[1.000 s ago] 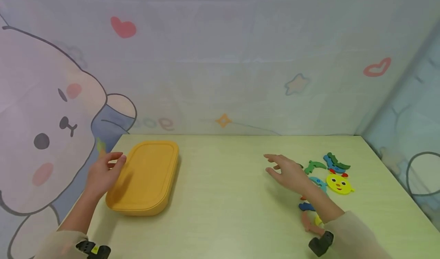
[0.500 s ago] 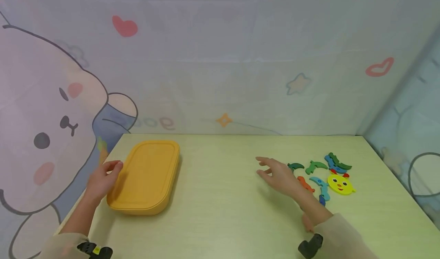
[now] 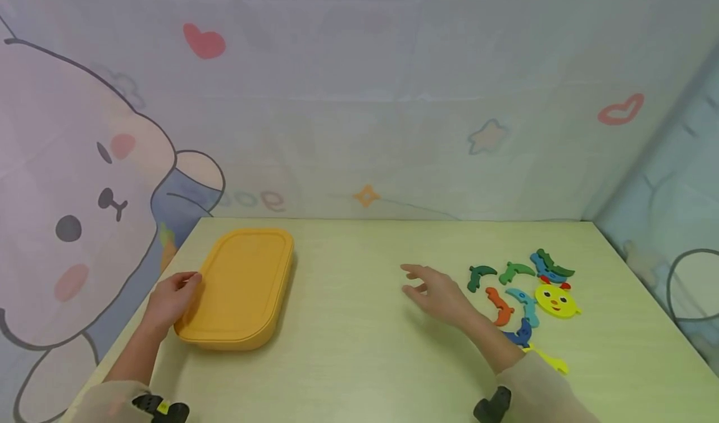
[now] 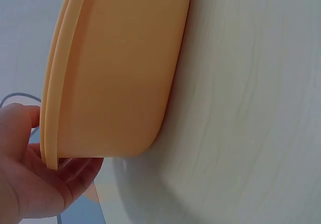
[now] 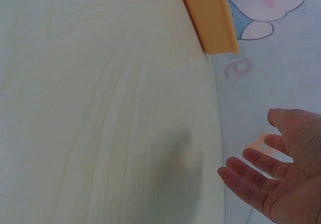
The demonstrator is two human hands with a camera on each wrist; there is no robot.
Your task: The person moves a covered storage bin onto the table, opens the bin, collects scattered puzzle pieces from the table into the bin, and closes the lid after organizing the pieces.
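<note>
A yellow lidded box [image 3: 238,286] stands on the left part of the table. My left hand [image 3: 174,298] is at its left edge, thumb by the lid and fingers below the rim. In the left wrist view the box [image 4: 120,68] hides part of that hand [image 4: 37,179], which grips the lid's edge. My right hand [image 3: 440,295] hovers over the middle right of the table, fingers spread and holding nothing. The right wrist view shows that hand [image 5: 281,169] with its palm partly turned up and a corner of the box [image 5: 210,18] far off.
On the right lie several flat, curved coloured pieces, among them a dark green one [image 3: 480,276], an orange one [image 3: 500,306] and a light blue one [image 3: 525,304]. Beside them is a yellow smiling face piece [image 3: 556,301]. A printed cloth [image 3: 365,98] hangs behind the table [image 3: 348,360].
My left hand has come down onto the left edge of the box. My right hand has moved left and slightly toward me, uncovering more coloured pieces. The box stays put.
</note>
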